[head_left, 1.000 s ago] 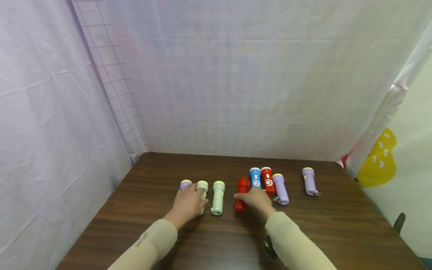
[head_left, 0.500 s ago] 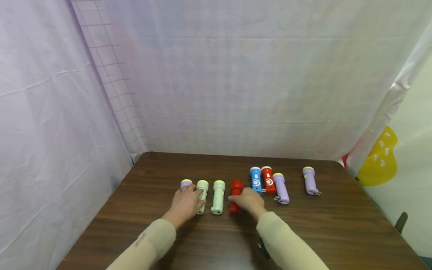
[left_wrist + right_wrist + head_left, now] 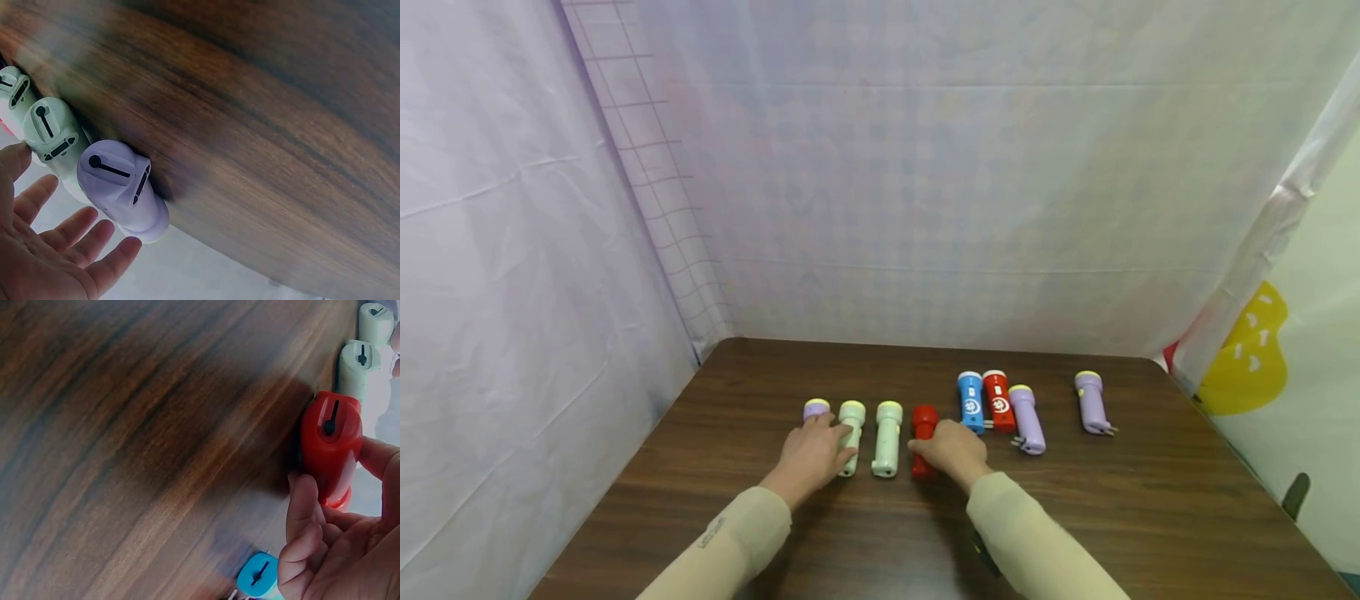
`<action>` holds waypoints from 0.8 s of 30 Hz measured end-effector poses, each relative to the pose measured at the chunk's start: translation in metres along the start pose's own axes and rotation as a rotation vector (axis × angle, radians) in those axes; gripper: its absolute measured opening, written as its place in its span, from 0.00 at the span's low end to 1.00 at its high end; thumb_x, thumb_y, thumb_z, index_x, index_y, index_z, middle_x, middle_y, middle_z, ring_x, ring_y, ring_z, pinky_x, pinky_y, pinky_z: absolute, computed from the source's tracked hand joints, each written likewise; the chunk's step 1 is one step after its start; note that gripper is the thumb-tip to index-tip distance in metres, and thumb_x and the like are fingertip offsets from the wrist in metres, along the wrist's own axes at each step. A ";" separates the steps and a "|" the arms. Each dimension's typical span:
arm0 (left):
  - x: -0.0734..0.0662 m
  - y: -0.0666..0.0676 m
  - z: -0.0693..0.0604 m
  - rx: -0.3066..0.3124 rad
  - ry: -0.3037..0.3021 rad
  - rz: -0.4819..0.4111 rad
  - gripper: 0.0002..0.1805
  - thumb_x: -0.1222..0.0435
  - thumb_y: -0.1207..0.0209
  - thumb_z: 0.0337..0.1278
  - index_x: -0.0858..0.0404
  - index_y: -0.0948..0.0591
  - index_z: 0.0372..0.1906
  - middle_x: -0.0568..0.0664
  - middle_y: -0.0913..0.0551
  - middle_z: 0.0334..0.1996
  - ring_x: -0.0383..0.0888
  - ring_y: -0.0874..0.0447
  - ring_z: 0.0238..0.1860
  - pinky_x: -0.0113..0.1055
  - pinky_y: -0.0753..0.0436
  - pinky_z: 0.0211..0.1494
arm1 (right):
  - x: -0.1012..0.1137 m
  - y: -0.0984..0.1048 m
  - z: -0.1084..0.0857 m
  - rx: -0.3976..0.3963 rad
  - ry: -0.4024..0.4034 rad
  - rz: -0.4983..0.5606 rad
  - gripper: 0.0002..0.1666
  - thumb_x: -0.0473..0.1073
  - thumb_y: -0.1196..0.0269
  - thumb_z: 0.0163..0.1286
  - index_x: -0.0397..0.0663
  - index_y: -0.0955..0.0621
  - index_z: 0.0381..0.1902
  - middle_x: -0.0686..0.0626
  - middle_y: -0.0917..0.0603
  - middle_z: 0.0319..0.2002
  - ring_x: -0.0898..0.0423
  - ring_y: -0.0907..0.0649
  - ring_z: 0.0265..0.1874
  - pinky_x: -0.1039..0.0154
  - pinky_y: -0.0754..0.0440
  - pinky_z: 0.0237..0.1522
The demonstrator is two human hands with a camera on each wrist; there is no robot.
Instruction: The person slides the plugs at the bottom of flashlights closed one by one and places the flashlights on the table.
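Several flashlights lie in a row on the table. My right hand (image 3: 953,452) pinches a plain red flashlight (image 3: 331,440) between thumb and fingers; its lens end points away from me. To its left lies a pale green flashlight (image 3: 887,442), a small gap apart. My left hand (image 3: 808,458) hovers over or rests lightly on a second green flashlight (image 3: 852,415) and a purple flashlight (image 3: 122,181), partly hiding both in the head view. In the left wrist view its fingers are spread and relaxed, gripping nothing.
Right of my right hand are a blue flashlight (image 3: 971,400), a red one with a white lens rim (image 3: 997,398) and a purple one (image 3: 1027,421), close together. Another purple flashlight (image 3: 1091,402) lies farther right. White curtains (image 3: 925,183) stand behind the brown table (image 3: 1150,500).
My right hand has brought the plain red flashlight leftward and slightly nearer me, away from the blue one and beside the green one. The left hand has barely moved.
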State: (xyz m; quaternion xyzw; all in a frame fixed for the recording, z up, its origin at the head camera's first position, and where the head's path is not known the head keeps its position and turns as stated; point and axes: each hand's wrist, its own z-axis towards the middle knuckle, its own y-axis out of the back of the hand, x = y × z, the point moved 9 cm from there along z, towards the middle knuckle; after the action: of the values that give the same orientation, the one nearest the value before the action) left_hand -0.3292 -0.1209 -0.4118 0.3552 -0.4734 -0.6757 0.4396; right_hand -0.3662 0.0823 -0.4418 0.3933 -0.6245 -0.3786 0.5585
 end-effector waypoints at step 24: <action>0.002 -0.004 -0.001 0.045 0.014 -0.075 0.19 0.55 0.34 0.60 0.60 0.16 0.53 0.63 0.20 0.51 0.59 0.19 0.52 0.54 0.18 0.45 | -0.006 0.005 -0.002 -0.015 0.022 0.052 0.30 0.66 0.37 0.62 0.42 0.18 0.33 0.46 0.19 0.27 0.50 0.21 0.27 0.53 0.24 0.27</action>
State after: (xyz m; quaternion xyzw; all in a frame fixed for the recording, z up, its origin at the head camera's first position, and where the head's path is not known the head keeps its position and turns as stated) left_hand -0.3298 -0.1220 -0.4161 0.3872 -0.4717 -0.6782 0.4094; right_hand -0.3642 0.0902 -0.4395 0.3768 -0.6253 -0.3644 0.5781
